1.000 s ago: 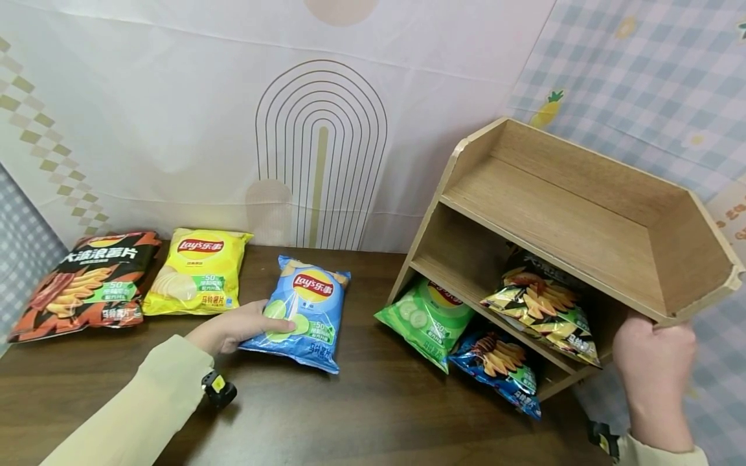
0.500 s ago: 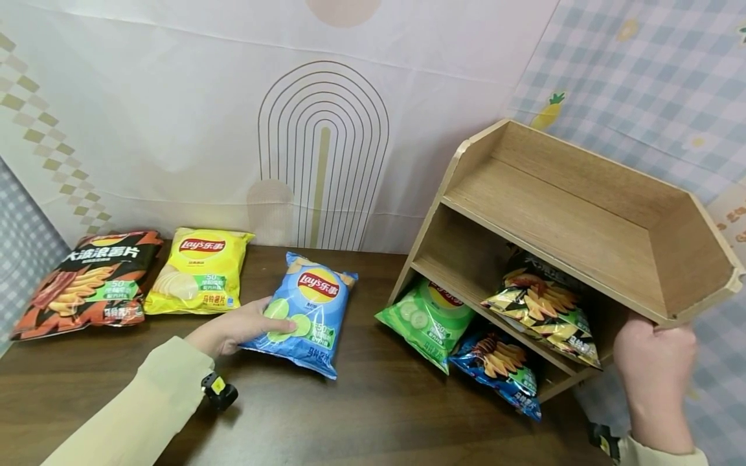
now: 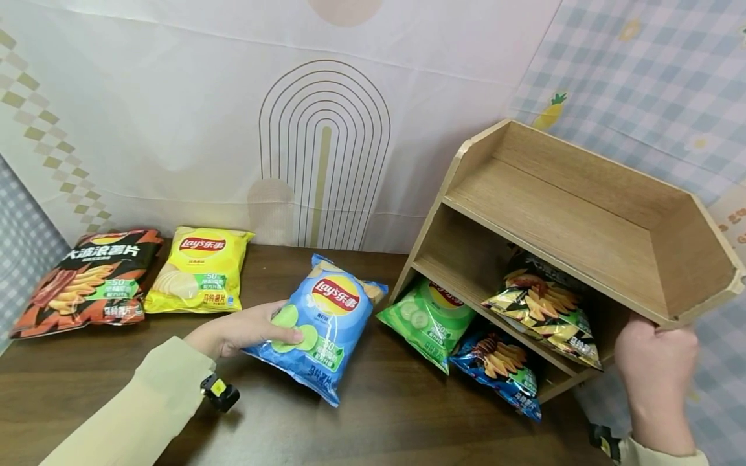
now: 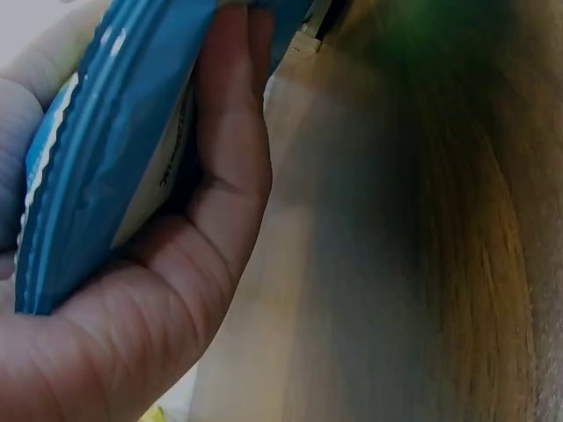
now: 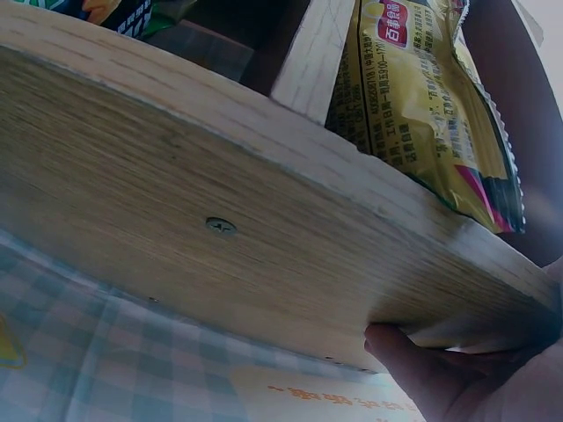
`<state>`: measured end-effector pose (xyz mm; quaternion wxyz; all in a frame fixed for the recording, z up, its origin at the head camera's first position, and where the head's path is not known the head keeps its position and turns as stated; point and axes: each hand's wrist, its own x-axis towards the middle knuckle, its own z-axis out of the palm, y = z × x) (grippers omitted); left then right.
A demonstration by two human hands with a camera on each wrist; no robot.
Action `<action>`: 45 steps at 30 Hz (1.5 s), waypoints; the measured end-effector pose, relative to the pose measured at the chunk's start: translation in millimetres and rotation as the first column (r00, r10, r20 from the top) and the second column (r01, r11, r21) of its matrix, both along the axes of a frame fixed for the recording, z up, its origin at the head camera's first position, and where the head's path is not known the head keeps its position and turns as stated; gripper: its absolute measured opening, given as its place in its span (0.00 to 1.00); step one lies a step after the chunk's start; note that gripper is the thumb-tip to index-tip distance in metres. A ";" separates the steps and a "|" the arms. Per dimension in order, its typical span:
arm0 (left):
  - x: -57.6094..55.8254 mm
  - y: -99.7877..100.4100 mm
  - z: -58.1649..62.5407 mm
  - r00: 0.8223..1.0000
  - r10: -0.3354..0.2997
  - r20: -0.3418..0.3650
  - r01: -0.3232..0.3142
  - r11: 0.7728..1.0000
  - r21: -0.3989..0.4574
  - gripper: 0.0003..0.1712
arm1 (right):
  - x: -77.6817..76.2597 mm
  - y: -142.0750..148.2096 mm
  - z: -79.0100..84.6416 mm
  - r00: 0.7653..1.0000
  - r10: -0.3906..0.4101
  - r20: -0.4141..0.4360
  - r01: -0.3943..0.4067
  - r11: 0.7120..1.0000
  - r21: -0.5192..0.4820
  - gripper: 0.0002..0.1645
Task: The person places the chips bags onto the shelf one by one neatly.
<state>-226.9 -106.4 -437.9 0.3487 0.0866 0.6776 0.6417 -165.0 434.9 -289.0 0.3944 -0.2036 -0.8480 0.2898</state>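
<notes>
Shifted rightward, the glossy blue plastic chip bag point(image 3: 335, 320), lower centre, is pinched by the left hand point(image 3: 249, 330); the right hand point(image 3: 655, 378), partly hidden, grips the angular wooden shelf point(image 3: 571, 204).

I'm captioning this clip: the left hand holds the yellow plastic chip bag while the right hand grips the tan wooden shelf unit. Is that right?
Wrong bag: the head view shows the left hand holding the blue plastic chip bag printed with limes. The right hand does grip the tan wooden shelf unit.
</notes>
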 end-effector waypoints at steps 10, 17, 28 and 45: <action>6.6 11.6 9.4 0.992 -0.125 -0.009 0.126 0.990 0.061 0.44 | 2.0 0.0 0.1 1.000 0.007 0.016 -0.007 1.000 0.000 0.19; 9.9 24.6 18.2 0.980 -0.197 -0.035 0.199 0.976 0.090 0.44 | 2.1 -0.1 -1.2 1.000 0.015 0.002 -0.015 1.000 0.021 0.21; 11.1 55.9 32.7 0.950 -0.300 -0.090 0.311 0.936 0.162 0.40 | 3.6 -1.6 -0.8 1.000 0.005 0.018 -0.005 1.000 0.022 0.20; 4.2 112.8 54.5 0.900 -0.398 -0.176 0.430 0.878 0.211 0.40 | 2.4 -0.1 -0.6 1.000 0.002 0.028 -0.001 1.000 -0.002 0.20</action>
